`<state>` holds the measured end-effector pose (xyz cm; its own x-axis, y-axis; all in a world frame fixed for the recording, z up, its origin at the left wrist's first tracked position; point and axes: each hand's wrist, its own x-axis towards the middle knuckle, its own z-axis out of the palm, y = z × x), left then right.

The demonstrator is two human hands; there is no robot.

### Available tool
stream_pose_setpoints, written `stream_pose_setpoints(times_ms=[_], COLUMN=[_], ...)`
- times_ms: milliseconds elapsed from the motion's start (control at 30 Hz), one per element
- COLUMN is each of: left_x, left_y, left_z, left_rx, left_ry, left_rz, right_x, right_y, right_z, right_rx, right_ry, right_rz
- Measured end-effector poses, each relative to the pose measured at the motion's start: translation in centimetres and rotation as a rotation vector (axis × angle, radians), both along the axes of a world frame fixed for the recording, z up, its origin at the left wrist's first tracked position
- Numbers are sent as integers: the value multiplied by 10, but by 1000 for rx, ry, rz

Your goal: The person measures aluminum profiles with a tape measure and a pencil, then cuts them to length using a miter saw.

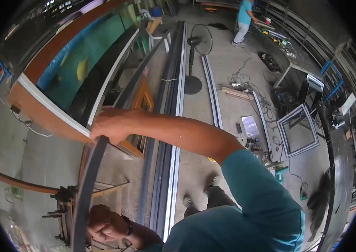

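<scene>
A long dark grey metal bar (pixel 87 189) runs from the bottom edge up past my right hand toward the far end of the room. My right hand (pixel 113 124) is wrapped over the bar, its arm stretched across the view. Lower down, my left hand (pixel 107 224), with a dark band at the wrist, is closed right beside the bar; what its fingers hold is hidden. Close to my right hand is the corner of a brown cabinet (pixel 52 115) with a pale metal edge. Under my arm an orange-brown wooden frame (pixel 143 94) leans near the floor.
Long metal profiles (pixel 161 168) lie beside my feet. A standing fan (pixel 192 84) is ahead. Cables (pixel 245 82), a window-like frame (pixel 297 130) and tools are on the right. A co-worker (pixel 243 21) stands at a cluttered bench (pixel 300 63). Clamps (pixel 64 197) sit at lower left.
</scene>
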<state>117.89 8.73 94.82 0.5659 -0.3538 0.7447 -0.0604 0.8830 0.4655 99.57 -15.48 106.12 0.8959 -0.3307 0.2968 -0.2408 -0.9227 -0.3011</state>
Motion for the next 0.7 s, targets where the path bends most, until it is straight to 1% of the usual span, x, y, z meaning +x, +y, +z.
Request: stream_pose_setpoints(times_ms=[67, 133, 200, 233, 267, 300, 333, 367, 400, 433, 467, 500, 533, 567, 600, 633, 667, 700], left_x=[-35, -77, -86, -81, -78, -75, -63, -57, -66, -80, -91, -97, -97, -95, -117, -138, -160, -183], left_y=[12, 29, 37, 42, 42, 49, 47, 42, 29, 16, 1, -15, -33, -50, -56, -63, -69, -79], left_z=[17, 19, 26, 25, 25, 21, 23, 29, 60, 93, 126, 152, 161, 186, 214, 243, 272, 299], left_rx=[34, 124, 166, 161, 146, 267, 278, 250, 159, 91, 12, -162, -321, -470, -471, -469, -464, -482], left_ry=[-210, -358, -426, -479, -521, -454, -459, -425, -390, -369, -368, -445, -399, -429, -342, -254, -168, -115], left_rz=[3, 209, 167, 128, 90, 58, 44, 70, 185, 303, 357, 177, -187, -558, -511, -461, -411, -409], right_x=[-23, -33, -33, -32, -38, -46, -53, -53, -52, -59, -60, -69, -87, -101, -120, -142, -164, -189], right_y=[6, 11, 12, 8, 14, 21, 24, 11, -3, 0, -1, -3, 17, 16, 11, 29, 25, 37], right_z=[5, 6, 8, 13, 34, 52, 65, 69, 74, 88, 103, 116, 146, 162, 178, 205, 219, 237], right_rx=[-8, -7, 17, 68, 135, 92, 48, 31, 50, 23, -83, -72, -79, -136, -198, -195, -186, -188], right_ry=[151, 271, 375, 475, 590, 598, 600, 633, 676, 668, 750, 695, 674, 608, 479, 407, 200, 115], right_rz=[33, 61, 105, 111, 70, 57, 39, 91, 165, 114, 35, 12, -80, -161, -141, -183, -136, -177])
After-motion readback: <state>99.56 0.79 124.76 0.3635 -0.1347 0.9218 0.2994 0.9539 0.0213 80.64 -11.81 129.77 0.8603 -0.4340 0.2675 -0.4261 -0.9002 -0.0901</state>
